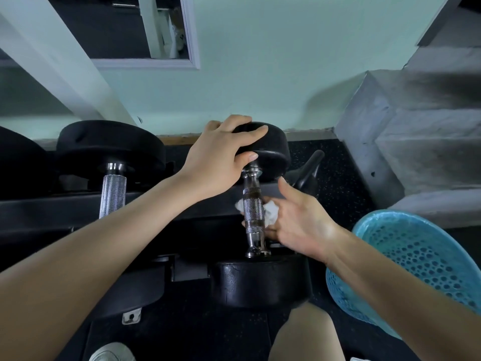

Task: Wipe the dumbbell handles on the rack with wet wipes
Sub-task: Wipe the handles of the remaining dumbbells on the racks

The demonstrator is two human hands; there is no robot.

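Observation:
A black dumbbell lies on the dark rack, its chrome knurled handle running away from me. My left hand grips the top of its far weight head, fingers curled over the rim. My right hand reaches in from the right and holds a crumpled white wet wipe against the handle, the wipe wrapped behind and under the bar. The fingers under the handle are mostly hidden. The near weight head sits below the handle.
A second dumbbell with a knurled handle rests on the rack to the left. A blue perforated plastic basket stands at the right. Behind the rack are a pale green wall and grey concrete steps. A black kettlebell handle pokes up beyond the rack.

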